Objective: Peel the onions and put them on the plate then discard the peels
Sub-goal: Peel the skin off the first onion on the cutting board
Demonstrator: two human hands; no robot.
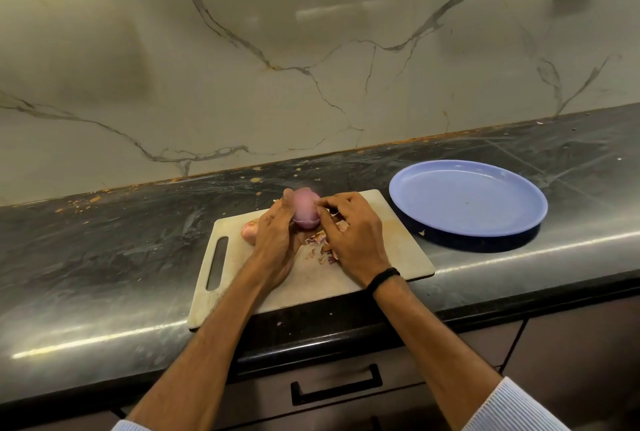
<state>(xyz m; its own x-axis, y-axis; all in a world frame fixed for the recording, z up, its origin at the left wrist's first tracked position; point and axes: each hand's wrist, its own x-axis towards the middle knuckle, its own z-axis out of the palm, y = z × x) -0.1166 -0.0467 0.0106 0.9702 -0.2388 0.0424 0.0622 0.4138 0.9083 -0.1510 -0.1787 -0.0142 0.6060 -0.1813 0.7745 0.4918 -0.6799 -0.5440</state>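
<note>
My left hand [273, 240] cupped the pink onion [306, 209] over the far side of the cutting board [311, 281], curled round it with the thumb up along its 9 o'clock side. My right hand [353, 236] was at the onion's 3 o'clock, and its fingers [332, 203] pinched a thin bit of skin there. A second onion [250, 232] lay on the board at 9 o'clock from the held one, partly hidden behind my left hand. Loose peels [320, 240] were scattered on the board at 5 o'clock from the onion, between my hands. The blue plate [464, 198] sat on the bench [104, 240] at 3 o'clock from the board, just beside it, with one small scrap [421, 232] on its near rim. A black band [383, 278] circled my right wrist.
</note>
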